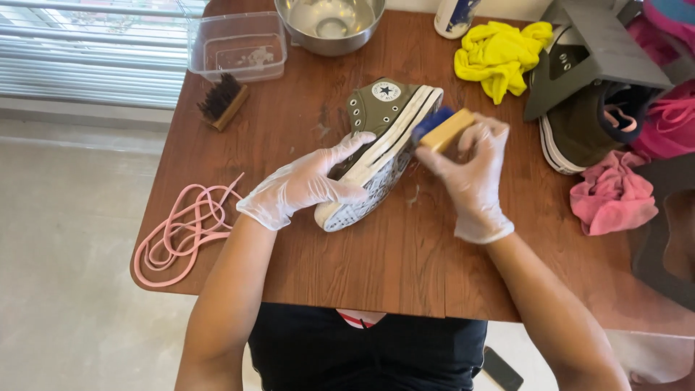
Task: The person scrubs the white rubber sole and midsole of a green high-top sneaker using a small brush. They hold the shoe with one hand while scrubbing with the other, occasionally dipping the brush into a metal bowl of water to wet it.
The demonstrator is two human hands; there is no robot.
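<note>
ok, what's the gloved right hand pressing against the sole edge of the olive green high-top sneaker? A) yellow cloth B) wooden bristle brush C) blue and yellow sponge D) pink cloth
C: the right hand holds a blue and yellow sponge against the white sole edge of the olive green high-top sneaker; the wooden bristle brush lies apart near the table's left side.
</note>
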